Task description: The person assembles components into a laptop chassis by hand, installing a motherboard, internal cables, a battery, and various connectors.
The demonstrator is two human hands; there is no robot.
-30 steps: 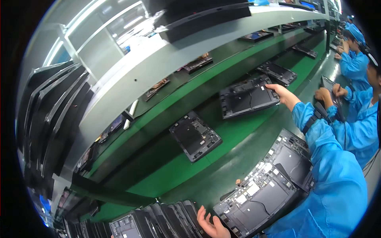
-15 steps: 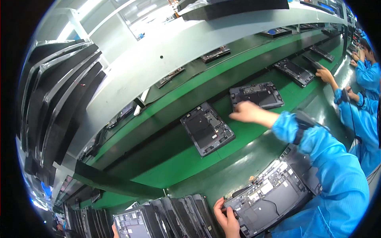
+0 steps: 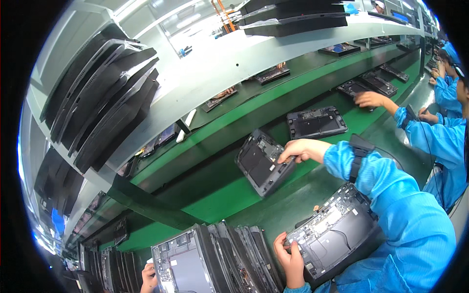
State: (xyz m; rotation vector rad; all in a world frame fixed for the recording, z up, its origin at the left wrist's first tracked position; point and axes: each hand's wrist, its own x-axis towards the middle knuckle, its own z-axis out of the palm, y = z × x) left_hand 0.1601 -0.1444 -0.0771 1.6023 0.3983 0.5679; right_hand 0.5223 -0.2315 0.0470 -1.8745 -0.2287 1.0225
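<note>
My right hand (image 3: pixel 302 150), at the end of a blue sleeve, grips the right edge of an opened dark laptop base (image 3: pixel 256 166) over the green belt. That base is tilted and looks partly lifted. Nearer me, another opened laptop base (image 3: pixel 342 234) rests at an angle, its bright circuit board along the far edge and a thin black cable across its inside. My left hand (image 3: pixel 290 261) holds this one by its left edge, thumb on top and fingers wrapped round the side. My right upper arm hides its right corner.
More laptop bases lie along the green belt (image 3: pixel 195 207), one (image 3: pixel 317 122) just beyond my right hand. A stack of laptop bases (image 3: pixel 234 259) stands at my left, another person's hand (image 3: pixel 149 277) beside it. A co-worker (image 3: pixel 435 132) reaches in from the right. Black panels (image 3: pixel 102 97) fill the shelf.
My right hand has moved left and closed on the laptop base, which is now tilted. My left hand stays on the near base. The co-worker's hand has moved left along the belt. The view has shifted.
</note>
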